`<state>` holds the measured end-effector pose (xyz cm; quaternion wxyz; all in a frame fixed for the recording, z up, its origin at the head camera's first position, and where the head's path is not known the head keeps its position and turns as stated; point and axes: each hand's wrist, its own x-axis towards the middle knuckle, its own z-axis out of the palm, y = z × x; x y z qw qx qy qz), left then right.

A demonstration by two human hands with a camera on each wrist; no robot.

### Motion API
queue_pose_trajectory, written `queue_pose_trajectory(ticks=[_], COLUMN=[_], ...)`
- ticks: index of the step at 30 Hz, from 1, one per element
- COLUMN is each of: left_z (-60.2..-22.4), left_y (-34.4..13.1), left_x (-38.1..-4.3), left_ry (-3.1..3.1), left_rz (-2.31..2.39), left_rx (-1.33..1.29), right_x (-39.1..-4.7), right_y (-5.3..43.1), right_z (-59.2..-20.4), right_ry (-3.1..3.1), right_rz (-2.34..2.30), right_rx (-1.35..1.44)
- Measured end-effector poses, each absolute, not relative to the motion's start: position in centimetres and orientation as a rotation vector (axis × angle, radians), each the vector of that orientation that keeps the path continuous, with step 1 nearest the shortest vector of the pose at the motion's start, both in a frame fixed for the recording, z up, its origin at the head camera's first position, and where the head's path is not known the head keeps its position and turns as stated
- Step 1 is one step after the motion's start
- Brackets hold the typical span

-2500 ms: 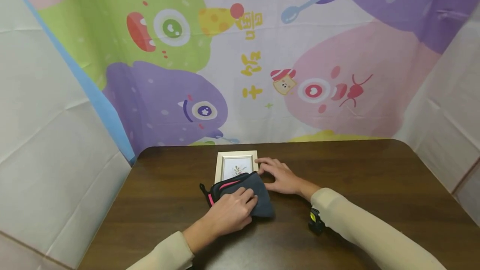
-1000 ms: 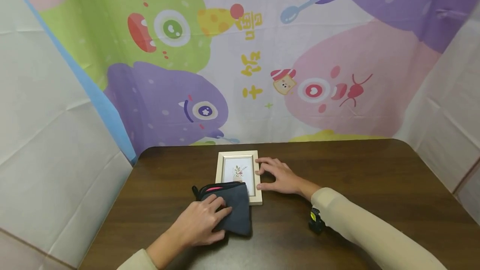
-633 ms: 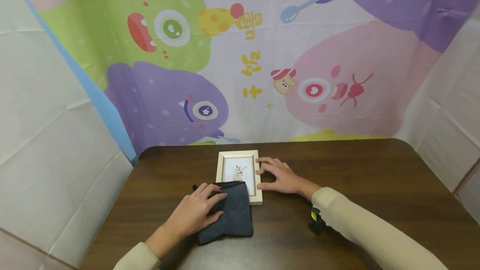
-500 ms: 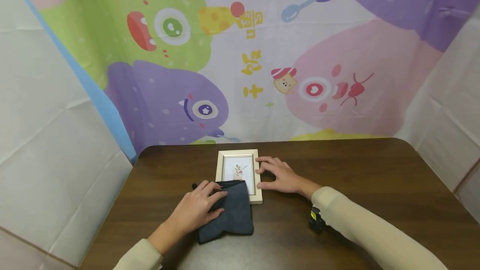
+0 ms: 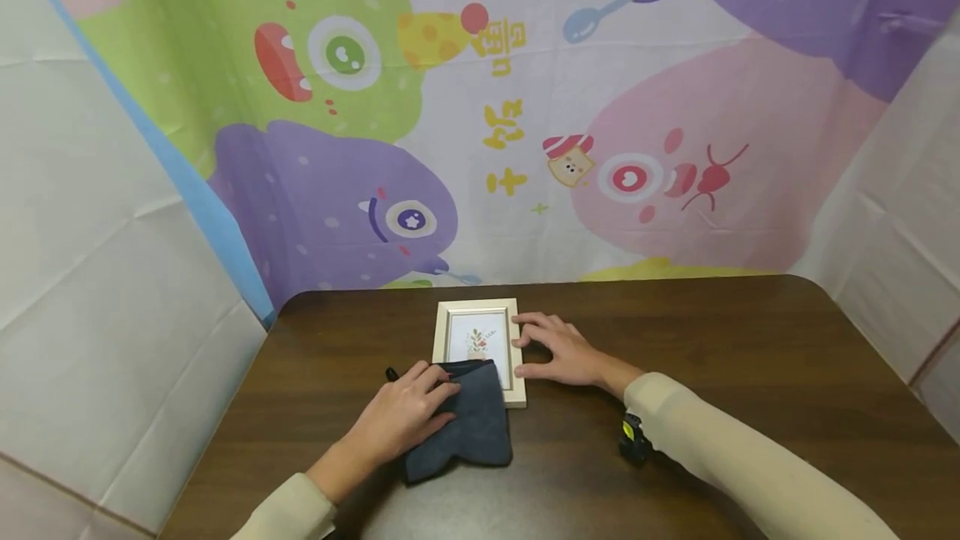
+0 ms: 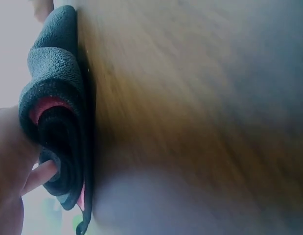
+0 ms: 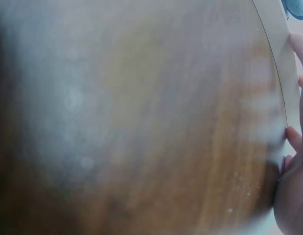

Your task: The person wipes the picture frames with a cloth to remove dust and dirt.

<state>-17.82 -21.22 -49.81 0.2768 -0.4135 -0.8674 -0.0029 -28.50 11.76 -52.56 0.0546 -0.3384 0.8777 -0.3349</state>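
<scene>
A cream picture frame (image 5: pixel 475 307) with a small plant print lies face up near the back of the table. Over its lower part lies a folded dark grey cloth (image 5: pixel 480 423), its front half on the tabletop. My left hand (image 5: pixel 405 411) grips the cloth at its left side; in the left wrist view the cloth (image 6: pixel 56 66) shows rolled layers with black edging and pink inside, one finger tucked into a fold. On the other side, my right hand (image 5: pixel 562 352) touches the frame's right edge with spread fingertips, also seen at the edge of the right wrist view.
The brown wooden table (image 5: pixel 675 332) has rounded back corners. Behind it hangs a cartoon-printed curtain (image 5: pixel 517 240), and pale panels (image 5: pixel 112 273) flank both sides. A black device with a yellow patch (image 5: pixel 633 440) sits at my right wrist.
The cloth has slid left and nearer to me, uncovering more of the frame's right side, then shifted slightly right. My left hand has moved with it and regripped its left side. My right hand has stayed.
</scene>
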Motion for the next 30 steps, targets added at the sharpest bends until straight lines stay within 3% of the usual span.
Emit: queue_pose_trajectory(ticks=[30], left_z=[-50.0], left_y=[-14.5], left_x=[-17.5], left_ry=[-2.348], left_rz=[0.116], left_rx=[-0.959], right_x=[-28.3], right_y=[11.6], right_z=[-52.5], right_ry=[2.669], right_rz=[-0.986], right_rx=[-1.054])
